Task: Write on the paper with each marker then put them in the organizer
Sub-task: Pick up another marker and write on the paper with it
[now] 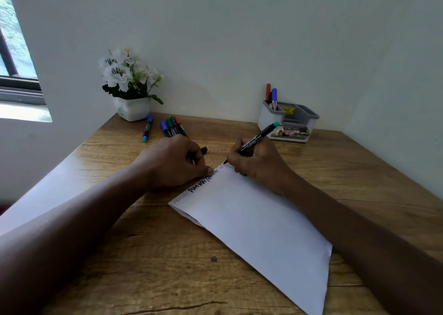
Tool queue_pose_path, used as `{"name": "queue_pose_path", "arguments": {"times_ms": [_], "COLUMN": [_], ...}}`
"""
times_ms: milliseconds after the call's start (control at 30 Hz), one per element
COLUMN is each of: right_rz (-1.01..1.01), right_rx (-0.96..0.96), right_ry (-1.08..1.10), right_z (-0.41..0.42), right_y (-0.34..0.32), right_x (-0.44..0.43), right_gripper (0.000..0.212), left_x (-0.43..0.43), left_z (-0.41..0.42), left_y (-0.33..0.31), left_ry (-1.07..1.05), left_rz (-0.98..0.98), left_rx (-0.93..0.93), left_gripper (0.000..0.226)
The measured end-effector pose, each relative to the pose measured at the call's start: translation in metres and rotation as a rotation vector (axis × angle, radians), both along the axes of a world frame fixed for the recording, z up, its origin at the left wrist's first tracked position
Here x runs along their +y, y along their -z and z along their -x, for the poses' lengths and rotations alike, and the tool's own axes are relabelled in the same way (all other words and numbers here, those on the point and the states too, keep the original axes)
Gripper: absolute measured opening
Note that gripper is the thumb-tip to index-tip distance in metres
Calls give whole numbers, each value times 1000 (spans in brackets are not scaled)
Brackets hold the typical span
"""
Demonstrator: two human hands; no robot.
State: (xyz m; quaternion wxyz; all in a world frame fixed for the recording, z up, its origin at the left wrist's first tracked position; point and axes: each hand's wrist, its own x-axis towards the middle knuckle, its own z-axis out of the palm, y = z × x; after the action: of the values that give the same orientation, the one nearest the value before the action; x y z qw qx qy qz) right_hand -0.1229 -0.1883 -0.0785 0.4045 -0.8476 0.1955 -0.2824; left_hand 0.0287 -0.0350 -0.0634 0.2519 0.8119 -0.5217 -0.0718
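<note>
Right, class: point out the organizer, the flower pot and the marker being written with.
organizer (268,118), head view, its white left wall.
flower pot (134,109), head view, its white front.
marker (257,137), head view, mid-barrel, above the right hand (257,168).

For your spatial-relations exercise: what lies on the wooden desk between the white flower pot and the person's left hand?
In the head view, loose markers lie between the white flower pot and the left hand.

I hold a black marker (256,139) with a teal end slanted, its tip on the far edge of the white paper (259,228), which lies askew mid-table with words along that edge. Four capped markers (171,126) and a loose blue-capped one (147,128) lie near the far left corner. The grey organizer (288,120) at the far edge holds a red and a blue marker (271,96), possibly more.
</note>
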Motion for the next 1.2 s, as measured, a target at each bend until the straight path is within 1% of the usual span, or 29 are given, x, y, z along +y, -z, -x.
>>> {"name": "queue_pose_path", "arguments": {"times_ms": [100, 200, 300, 400, 600, 800, 967, 1200], "right_rz": [-7, 25, 0, 25, 41, 10, 30, 29], "right_rx": [26, 13, 0, -6, 6, -4, -9, -9], "right_ry": [-7, 11, 30, 48, 76, 84, 85, 88], "right_z": [-1, -1, 0, 0, -1, -1, -1, -1], "right_y": [-1, -2, -1, 0, -1, 0, -3, -1], "right_x": [0, 1, 2, 3, 4, 4, 5, 6], "right_gripper": [11, 13, 12, 16, 16, 21, 16, 16], "left_x": [1, 1, 2, 2, 1, 1, 1, 2], "left_z": [1, 1, 0, -1, -1, -1, -1, 0], "left_y": [1, 1, 1, 2, 3, 2, 3, 1], "left_ry": [7, 9, 3, -1, 6, 2, -11, -5], "left_rz": [-3, 8, 14, 17, 21, 2, 26, 14], "left_rx": [0, 3, 2, -3, -5, 5, -6, 3], "left_gripper": [22, 20, 20, 20, 21, 22, 24, 22]}}
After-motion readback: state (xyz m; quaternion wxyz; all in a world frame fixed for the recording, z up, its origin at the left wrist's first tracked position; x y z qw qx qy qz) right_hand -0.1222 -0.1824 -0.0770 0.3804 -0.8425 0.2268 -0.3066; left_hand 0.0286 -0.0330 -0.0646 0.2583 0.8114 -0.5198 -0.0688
